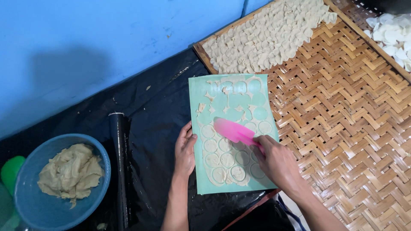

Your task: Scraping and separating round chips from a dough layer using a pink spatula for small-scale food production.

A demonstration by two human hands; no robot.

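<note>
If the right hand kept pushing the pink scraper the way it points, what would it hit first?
The right hand aims the pink scraper up-left across the green mat. It would probably meet the cut dough rounds first, then dough scraps nearer the mat's top-left.

Matt green plastic board (197, 92), glossy pink plastic scraper (231, 130), woven bamboo tray (342, 111).

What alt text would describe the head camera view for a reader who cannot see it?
A right hand slides a pink scraper under dough rounds on a green mat, steadied by the left hand. Nearby: a woven tray and a bowl of dough.
</note>
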